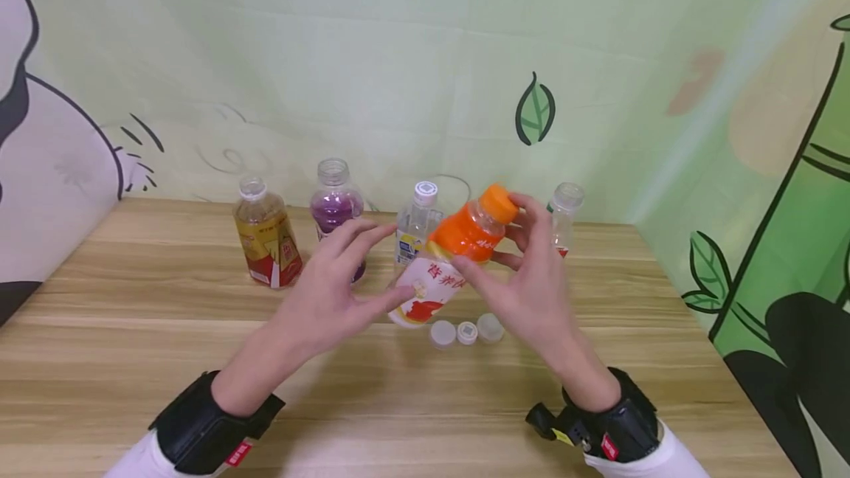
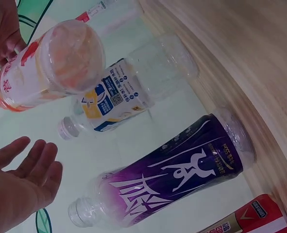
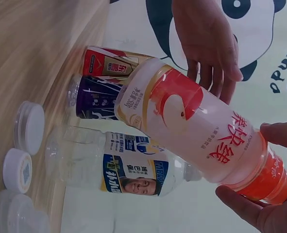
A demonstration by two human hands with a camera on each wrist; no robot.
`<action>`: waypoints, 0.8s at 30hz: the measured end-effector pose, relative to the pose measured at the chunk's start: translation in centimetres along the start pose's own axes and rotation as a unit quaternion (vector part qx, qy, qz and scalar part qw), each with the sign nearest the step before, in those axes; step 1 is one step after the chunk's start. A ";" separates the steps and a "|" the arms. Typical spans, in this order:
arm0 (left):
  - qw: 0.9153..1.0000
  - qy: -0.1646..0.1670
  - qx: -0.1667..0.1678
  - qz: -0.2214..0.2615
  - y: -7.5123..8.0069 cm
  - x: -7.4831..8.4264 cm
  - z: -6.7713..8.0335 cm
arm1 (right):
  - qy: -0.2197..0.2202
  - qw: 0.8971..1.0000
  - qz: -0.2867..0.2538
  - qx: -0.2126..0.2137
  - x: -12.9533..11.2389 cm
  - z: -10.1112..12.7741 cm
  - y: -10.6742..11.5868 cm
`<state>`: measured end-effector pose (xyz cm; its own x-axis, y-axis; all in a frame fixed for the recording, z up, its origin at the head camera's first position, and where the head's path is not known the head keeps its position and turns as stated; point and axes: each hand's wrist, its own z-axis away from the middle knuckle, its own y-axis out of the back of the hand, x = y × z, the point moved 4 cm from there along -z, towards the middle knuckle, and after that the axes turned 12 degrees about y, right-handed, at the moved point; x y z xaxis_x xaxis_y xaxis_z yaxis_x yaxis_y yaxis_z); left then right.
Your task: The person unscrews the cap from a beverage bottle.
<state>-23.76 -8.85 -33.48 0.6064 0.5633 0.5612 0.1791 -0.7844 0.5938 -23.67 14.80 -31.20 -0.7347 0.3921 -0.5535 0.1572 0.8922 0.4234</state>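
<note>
My right hand [image 1: 531, 293] grips a drink bottle [image 1: 434, 279] by its upper part, just below the orange cap [image 1: 498, 203]. The bottle has a white label with red characters and an apple picture, and an orange shoulder. It is tilted, cap up to the right and base down to the left, above the table [image 1: 358, 419]. My left hand [image 1: 328, 297] holds nothing; its thumb and fingers are spread beside the bottle's lower part. In the left wrist view the left hand [image 2: 26, 179] stands apart from the bottle's base [image 2: 75, 56].
Behind stand a gold-and-red-labelled bottle [image 1: 267, 242], a purple-labelled bottle [image 1: 335, 205], a clear bottle with a blue-yellow label [image 1: 407, 242] and another clear bottle [image 1: 564, 216]. Loose bottle caps [image 1: 467, 333] lie in front of them. A printed cloth backdrop [image 1: 398, 80] hangs behind.
</note>
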 end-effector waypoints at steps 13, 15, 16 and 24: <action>0.993 0.061 -0.095 -0.029 -1.4 -0.4 0.4 | 0.015 0.998 -0.055 -0.005 -0.1 0.7 -2.1; 0.992 0.063 -0.106 -0.025 -1.6 -0.5 0.4 | 0.015 0.998 -0.057 -0.007 -0.1 0.7 -2.2; 0.992 0.062 -0.110 -0.025 -1.7 -0.5 0.4 | 0.015 0.998 -0.057 -0.007 -0.1 0.8 -2.3; 0.991 0.056 -0.116 -0.028 -1.8 -0.7 0.3 | 0.016 0.998 -0.053 -0.004 -0.1 0.8 -2.5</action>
<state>-24.28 -7.92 -35.10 0.5086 0.6394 0.5767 0.0183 -0.6776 0.7352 -23.47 12.72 -32.73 -0.7671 0.2879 -0.5733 0.0715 0.9264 0.3696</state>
